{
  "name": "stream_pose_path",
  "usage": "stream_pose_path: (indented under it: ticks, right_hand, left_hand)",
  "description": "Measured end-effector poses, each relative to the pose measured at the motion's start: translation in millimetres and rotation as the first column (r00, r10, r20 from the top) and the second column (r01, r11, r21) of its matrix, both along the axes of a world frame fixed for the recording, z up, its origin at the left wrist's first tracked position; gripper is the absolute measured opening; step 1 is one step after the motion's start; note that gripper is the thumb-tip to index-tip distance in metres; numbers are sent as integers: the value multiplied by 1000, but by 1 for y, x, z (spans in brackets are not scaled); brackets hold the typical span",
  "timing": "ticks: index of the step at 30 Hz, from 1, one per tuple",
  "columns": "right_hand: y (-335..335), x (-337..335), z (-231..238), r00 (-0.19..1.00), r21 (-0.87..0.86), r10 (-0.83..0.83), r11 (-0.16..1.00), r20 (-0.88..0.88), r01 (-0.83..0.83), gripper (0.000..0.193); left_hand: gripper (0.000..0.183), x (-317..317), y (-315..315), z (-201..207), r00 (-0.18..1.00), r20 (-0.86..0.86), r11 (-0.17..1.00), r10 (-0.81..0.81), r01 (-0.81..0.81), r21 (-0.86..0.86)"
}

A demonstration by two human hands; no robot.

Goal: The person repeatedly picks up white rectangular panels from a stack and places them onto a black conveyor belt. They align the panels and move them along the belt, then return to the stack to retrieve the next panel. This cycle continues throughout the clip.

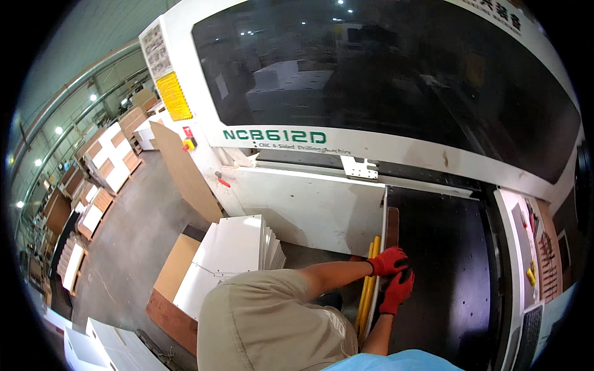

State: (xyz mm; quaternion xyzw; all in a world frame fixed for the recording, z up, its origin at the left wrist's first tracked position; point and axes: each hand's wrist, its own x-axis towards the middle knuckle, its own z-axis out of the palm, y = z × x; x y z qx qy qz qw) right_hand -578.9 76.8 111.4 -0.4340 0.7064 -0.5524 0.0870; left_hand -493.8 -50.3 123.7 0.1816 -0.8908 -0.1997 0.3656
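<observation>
Both my hands wear red gloves with dark palms and meet above the near left part of a black machine table (442, 260). My left hand (388, 261) has its fingers curled. My right hand (396, 292) lies just below, its dark fingertips bent up against the left. Whatever they grip, if anything, is hidden between the gloves. Beside them, yellow bars (367, 290) run along the table's left edge. A brown strip (392, 227) lies on that edge just beyond my hands.
A large white drilling machine with a dark window (383, 68) stands ahead. White panels (226, 244) are stacked on the floor at left, near a tall brown board (179, 167). Tools hang on a rack (547, 260) at right, above a keyboard (529, 334). Pallets (114, 157) stand farther left.
</observation>
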Motion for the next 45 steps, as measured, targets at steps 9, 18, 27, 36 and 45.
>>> stream_pose_path:
  ticks: [9, 18, 27, 36, 45]
  right_hand:
    - [-1, -11, -21, 993, -8, -37, 999, -109, 37, 43]
    - [-2, -14, -20, 999, 100, -1, 995, -53, 6, 47]
    - [0, -8, -14, 1000, 88, 16, 996, -26, -13, 44]
    - [3, -10, -9, 998, 83, -19, 996, -60, 24, 43]
    - [6, 0, -2, 998, 6, 40, 999, 51, -41, 39]
  left_hand:
    - [27, -8, 0, -3, 996, -79, 999, -40, 37, -31]
    - [27, -2, 3, -3, 999, -32, 999, 25, -26, -26]
    - [30, -6, 1, -21, 985, -160, 997, 67, -71, -24]
    - [31, -7, 3, -7, 999, -2, 999, 38, -38, 28]
    - [29, -1, 4, -12, 997, -37, 998, 67, -67, 6]
